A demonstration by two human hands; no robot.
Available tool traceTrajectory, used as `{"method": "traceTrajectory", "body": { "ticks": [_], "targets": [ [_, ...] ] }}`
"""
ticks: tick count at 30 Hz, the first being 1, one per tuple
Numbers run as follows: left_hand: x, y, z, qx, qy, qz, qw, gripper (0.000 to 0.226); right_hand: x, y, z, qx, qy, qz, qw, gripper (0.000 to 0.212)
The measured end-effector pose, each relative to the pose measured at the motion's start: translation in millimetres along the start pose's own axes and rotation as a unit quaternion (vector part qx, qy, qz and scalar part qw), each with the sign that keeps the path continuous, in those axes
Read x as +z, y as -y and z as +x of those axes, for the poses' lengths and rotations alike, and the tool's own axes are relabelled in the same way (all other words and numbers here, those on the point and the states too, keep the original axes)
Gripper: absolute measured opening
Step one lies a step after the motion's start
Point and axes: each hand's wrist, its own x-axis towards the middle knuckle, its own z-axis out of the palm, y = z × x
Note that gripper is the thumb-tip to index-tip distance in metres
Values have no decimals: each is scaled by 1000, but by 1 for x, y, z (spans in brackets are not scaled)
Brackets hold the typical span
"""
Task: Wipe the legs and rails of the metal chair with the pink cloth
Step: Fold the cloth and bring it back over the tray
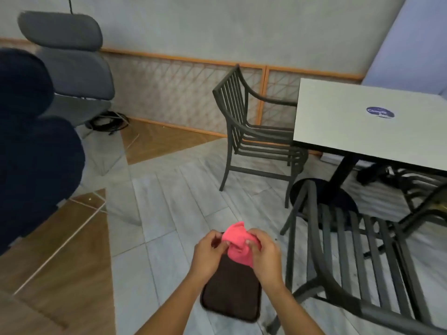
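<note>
Left hand [207, 253] and right hand [265, 255] both pinch the bunched pink cloth [238, 243] between them, fingers curled — held above a dark mat [231, 293] on the floor; a metal chair [358, 262] stands just right, beside the desk [362, 131]

two metal chairs [256, 139] [358, 262], one pink cloth [238, 240], one table [362, 131], two hands [208, 252] [266, 255]
</note>
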Motion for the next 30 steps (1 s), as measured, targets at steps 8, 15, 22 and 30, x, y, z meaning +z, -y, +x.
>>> {"method": "traceTrajectory", "body": {
  "ticks": [8,15,22,30],
  "targets": [
    [40,123,90,9,89,-37,995,16,86,-133,11,77,-19,-2,997,23],
    [97,288,161,36,128,-5,991,18,184,-295,0,101,-38,-27,994,19],
    [145,439,225,30,202,47,978,33,253,-439,-19,100,-10,-72,992,19],
    [192,522,274,57,288,185,938,22,298,-532,-25,125,13,-114,986,23]
  ]
}}
